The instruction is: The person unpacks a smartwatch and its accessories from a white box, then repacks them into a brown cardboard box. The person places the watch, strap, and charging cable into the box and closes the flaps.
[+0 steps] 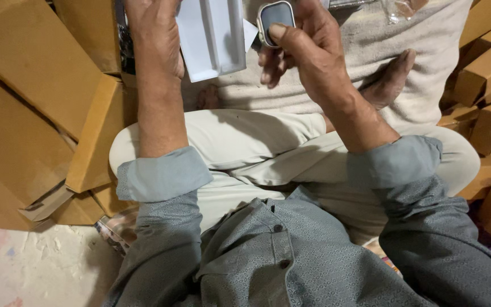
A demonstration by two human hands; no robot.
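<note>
Right hand [308,51] pinches a small square watch body [275,17] between thumb and fingers, just beside the open white box tray [211,37] gripped by the left hand [154,34]. Risk: pinch hold may slip, dropping the watch onto the lap.

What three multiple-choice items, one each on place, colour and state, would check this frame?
1. Where is the white tray?
A. at the left hand
B. on the floor
C. on a carton

2. What colour are the cartons on both sides?
A. white
B. brown
C. blue

3. How is the watch body held?
A. lying on the lap
B. pinched in the right hand
C. strapped on a wrist

Answers:
1 A, the tray sits against the raised left hand.
2 B, all are plain brown cardboard.
3 B, thumb and fingers grip its edges.
</note>
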